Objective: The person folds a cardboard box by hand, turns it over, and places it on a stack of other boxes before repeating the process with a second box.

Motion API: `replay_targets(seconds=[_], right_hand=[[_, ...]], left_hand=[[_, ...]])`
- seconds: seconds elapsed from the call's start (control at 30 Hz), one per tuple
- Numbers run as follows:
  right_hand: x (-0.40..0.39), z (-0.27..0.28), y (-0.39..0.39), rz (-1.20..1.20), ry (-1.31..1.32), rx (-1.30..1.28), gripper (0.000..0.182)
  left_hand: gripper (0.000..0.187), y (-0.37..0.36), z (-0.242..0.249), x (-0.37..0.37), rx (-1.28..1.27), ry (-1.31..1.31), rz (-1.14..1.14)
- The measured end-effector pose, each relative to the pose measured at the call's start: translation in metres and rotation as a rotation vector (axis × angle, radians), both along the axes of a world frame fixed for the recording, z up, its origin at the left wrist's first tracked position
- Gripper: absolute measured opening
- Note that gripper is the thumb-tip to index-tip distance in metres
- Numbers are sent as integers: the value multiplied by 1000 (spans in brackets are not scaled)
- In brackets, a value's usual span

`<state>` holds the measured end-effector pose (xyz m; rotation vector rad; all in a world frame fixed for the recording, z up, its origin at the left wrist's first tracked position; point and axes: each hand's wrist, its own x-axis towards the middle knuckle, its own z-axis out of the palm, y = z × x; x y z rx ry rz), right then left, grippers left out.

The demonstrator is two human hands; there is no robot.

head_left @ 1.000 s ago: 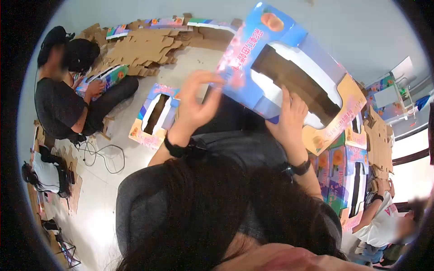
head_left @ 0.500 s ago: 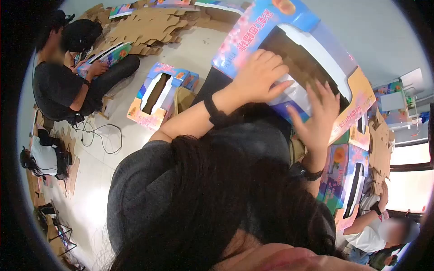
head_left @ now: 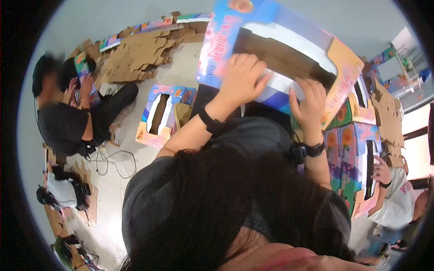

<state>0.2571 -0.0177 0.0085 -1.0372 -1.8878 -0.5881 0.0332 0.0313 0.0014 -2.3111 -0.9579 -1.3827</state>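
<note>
A large printed cardboard box (head_left: 346, 63) in blue, pink and orange stands tilted before my chest, its long opening edged with white flaps. My left hand (head_left: 244, 77) is closed on the box near the opening's left end, fingers bent together over the edge. Farther right, my right hand (head_left: 309, 100) has its fingertips hooked over the lower white flap, the thumb on the outer side. The box's underside is hidden.
A similar box (head_left: 147, 118) sits on the floor to the left, and stacked boxes (head_left: 348, 144) stand at right, touched by another person's hand (head_left: 382, 171). Flattened cardboard (head_left: 135, 56) lies behind. A seated person (head_left: 63, 124) is at left; a cable (head_left: 113, 165) lies nearby.
The view has shifted. My right hand, spread over the opening before, has its fingers bent over the flap; my left hand stays on the box. Another person's hand has come onto the stacked boxes.
</note>
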Motion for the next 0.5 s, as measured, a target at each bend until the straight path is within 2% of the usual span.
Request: replay_targets(seconds=[0.07,0.1,0.2,0.23,0.33,0.37,0.5], right_hand=[[3,2,-1,52,2,12,30],[2,2,0,47,-26,-31,47],[-8,1,-11,32,-89,-213,77],[-11,-3,-17,-53,-201,-276,101],[-12,-20,-9,-174,-246,-298,107],[-12,-21,-7,-149,-207,-257,107],[-26,3,-7,-152,-186,-318,106]], left_hand=[[17,9,-2,2,-16,10,19],[12,11,1,3,-23,13,26],[13,21,-5,4,-56,34,36],[14,21,-4,3,-72,46,38],[15,25,-5,5,-66,73,11],[16,24,-4,4,-55,69,1],[16,22,5,2,-63,45,-1]])
